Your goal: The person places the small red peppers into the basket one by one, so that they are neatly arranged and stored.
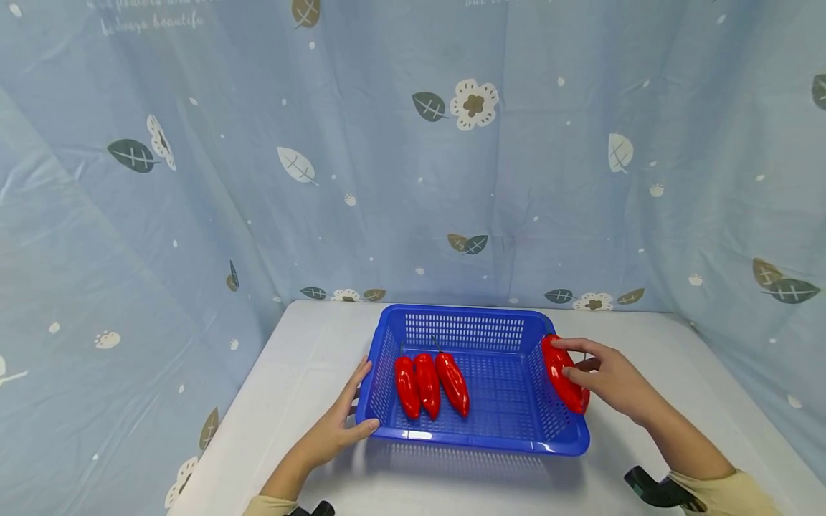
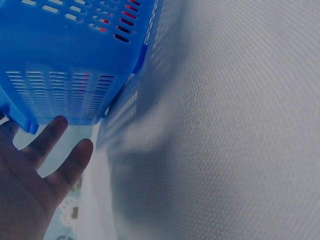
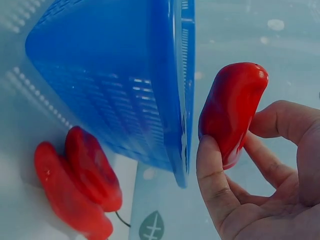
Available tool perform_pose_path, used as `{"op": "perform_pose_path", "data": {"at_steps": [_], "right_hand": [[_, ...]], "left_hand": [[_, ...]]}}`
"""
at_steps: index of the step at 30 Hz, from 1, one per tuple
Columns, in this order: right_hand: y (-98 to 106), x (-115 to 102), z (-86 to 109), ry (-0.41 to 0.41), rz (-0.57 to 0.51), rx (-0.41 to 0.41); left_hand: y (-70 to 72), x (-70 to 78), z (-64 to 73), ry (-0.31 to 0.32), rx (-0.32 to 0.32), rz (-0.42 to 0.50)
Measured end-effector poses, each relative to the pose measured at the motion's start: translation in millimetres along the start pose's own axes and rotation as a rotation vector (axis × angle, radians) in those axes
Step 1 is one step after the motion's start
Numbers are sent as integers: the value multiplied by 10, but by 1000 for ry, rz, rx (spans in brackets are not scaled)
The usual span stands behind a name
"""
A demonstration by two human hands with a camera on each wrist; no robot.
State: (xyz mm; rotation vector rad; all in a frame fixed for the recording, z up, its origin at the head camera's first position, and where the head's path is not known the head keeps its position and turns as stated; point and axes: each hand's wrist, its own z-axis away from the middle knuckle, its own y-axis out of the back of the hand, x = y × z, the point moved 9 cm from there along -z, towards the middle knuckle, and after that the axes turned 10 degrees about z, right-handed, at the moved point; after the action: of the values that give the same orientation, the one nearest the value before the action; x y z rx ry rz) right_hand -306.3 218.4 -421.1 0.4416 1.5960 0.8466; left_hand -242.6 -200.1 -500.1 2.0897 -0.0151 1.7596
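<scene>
left hand [image 1: 330,428], fingers straight, touches the left edge of the blue basket [image 1: 477,442]; right hand [image 1: 611,380] pinches a glossy chili pepper [image 1: 556,365] at its right edge, probably light, firm, slippery, best held mid-body.

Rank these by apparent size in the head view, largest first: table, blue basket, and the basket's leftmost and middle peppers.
1. Table
2. Blue basket
3. Leftmost pepper and middle pepper: too alike to rank
</scene>
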Motion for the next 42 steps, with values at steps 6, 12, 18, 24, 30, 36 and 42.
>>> {"op": "perform_pose_path", "data": {"at_steps": [6,12,18,24,30,36,42], "right_hand": [[-71,-90,-46,15,-12,-31],[-96,-148,-106,15,-9,-43],[-118,-152,-162,1,44,-43],[-121,-212,-209,8,64,-38],[-139,-284,-261,31,58,-41],[-147,-361,-327,52,49,-39],[-176,-378,-391,47,42,-47]], "left_hand": [[0,-4,4,-4,1,-1],[3,31,-1,-23,5,2],[-7,51,-8,-31,1,-2],[-3,48,-8,-32,2,-1],[-6,37,-7,-29,-1,0],[-6,28,0,-18,-3,5],[-7,22,3,-7,-1,4]]}}
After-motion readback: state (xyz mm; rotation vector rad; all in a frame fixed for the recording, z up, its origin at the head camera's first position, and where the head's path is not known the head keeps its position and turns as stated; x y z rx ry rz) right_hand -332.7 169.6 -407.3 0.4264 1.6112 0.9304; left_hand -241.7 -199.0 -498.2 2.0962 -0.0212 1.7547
